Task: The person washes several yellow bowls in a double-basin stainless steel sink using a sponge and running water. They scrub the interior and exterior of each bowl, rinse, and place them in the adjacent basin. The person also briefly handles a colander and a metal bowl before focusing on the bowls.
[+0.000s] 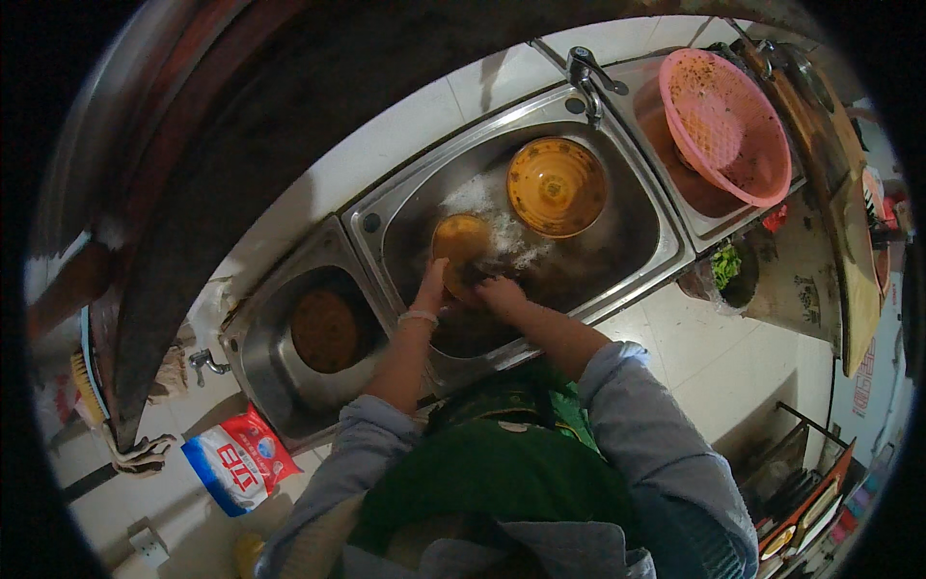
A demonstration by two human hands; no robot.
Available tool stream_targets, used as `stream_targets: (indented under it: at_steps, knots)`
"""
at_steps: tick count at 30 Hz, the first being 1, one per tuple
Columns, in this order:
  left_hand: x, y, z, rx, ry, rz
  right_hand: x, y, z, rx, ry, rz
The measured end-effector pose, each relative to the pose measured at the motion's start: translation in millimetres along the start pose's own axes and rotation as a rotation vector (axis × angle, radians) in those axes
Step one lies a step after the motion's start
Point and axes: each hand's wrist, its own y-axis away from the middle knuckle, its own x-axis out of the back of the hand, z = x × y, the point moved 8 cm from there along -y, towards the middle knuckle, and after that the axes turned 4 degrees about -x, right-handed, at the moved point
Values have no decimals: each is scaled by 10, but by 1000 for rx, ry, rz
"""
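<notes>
My left hand holds the near left rim of a yellow-brown bowl, tilted in the middle basin of a steel sink. At the bowl's right side, my right hand is closed, its fingertips by the rim; whether it holds something is hidden. White suds float on the dark water beside the bowl. A larger yellow patterned bowl sits upright behind it, below the faucet. Another brown round dish lies in the smaller left basin.
A pink plastic colander stands over the right basin. A bin with green leaves is below it. A red, white and blue detergent bag lies at lower left, near a small tap. A dark curved edge spans the upper left.
</notes>
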Motion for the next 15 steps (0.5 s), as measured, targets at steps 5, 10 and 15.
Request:
stream_targets:
  at_steps: [5, 10, 15]
  knots:
    - [49, -206, -187, -19, 102, -66, -103, -151, 21, -15, -29, -104]
    - [322, -369, -428, -145, -185, 146, -287, -119, -112, -104, -283, -173]
    - [203, -159, -36, -413, -312, -197, -206, 99, 516, -297, 30, -272]
